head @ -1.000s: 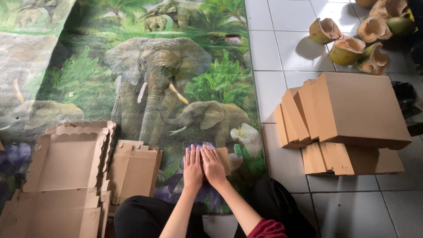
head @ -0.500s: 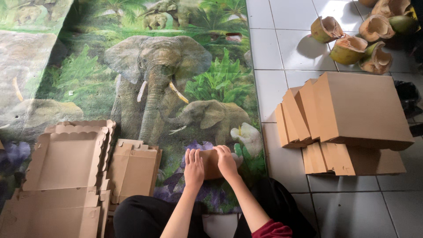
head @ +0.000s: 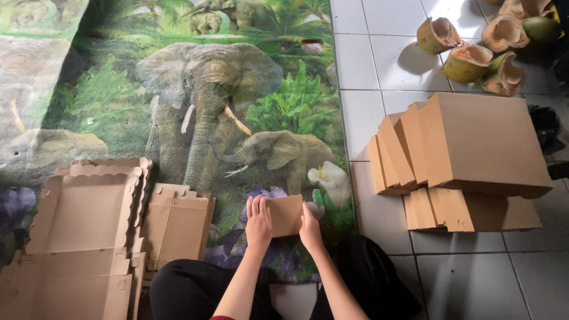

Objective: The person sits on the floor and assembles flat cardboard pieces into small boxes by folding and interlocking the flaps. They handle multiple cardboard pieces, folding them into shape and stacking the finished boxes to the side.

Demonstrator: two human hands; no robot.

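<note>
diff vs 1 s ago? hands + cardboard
A second ago both hands lay flat, side by side, on the cardboard piece. They have since parted: the left hand now holds its left edge, the right hand its right edge, and the piece shows between them, apparently raised. Unchanged: flat cartons at left, folded boxes at right, coconut husks, elephant mat.

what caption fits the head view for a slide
Both hands grip a small cardboard piece over an elephant-print mat.

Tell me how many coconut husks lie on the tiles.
5 at the top right: one leftmost, one beside it, one, one, one at the edge. More may be hidden.
</note>
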